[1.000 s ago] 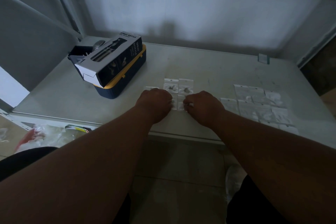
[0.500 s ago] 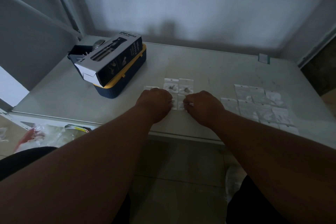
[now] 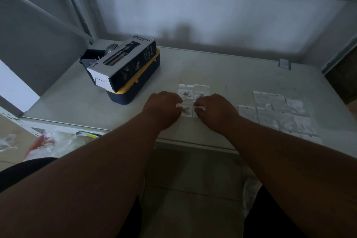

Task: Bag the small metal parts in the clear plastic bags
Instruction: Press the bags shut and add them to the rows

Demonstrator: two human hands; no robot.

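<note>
Mid-task: some bags filled, a batch to the right apparently empty.

Left hand [image 3: 164,109] and right hand [image 3: 216,111] sit close together at frame centre, fingers curled on one small bag [image 3: 188,110] with dark metal parts [image 3: 185,109] inside; looks like sealing, exact pinch unclear. Two filled bags [image 3: 193,92] lie just above. Spread of clear bags [image 3: 280,112] at centre right looks unfilled. Spray bottle box [image 3: 123,63] upper left on table [image 3: 222,71].

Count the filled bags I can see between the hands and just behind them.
3 plainly visible: two filled bags side by side behind the hands, one between the left hand and right hand. Others may be hidden beneath.
</note>
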